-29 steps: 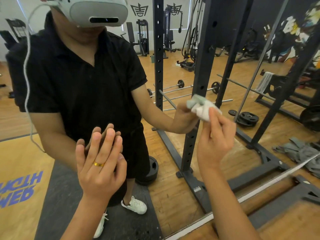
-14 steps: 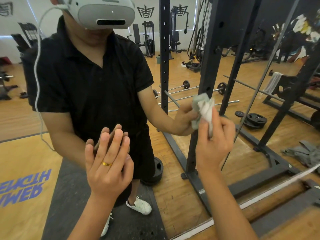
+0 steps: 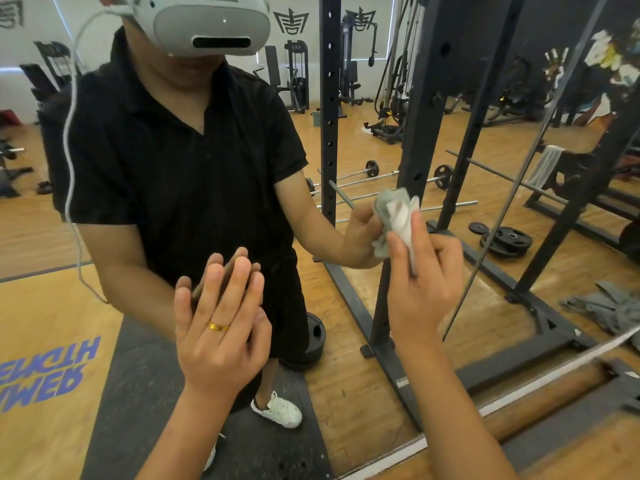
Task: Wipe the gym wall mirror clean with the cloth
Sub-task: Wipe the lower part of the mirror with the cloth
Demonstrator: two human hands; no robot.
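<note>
The wall mirror fills most of the view and reflects a person in a black shirt with a headset. My left hand, a gold ring on one finger, presses flat against the glass with straight fingers. My right hand grips a crumpled white and pale green cloth and holds it against the mirror at about waist height, to the right of the left hand. The cloth's reflection meets it on the glass.
The mirror's white bottom edge runs diagonally at the lower right, above the wooden floor. A black squat rack, barbells, weight plates and a grey cloth on the floor appear as reflections.
My right hand has shifted the cloth slightly up and turned it upright on the glass. The view has drifted right and down. The left hand stays flat on the mirror.
</note>
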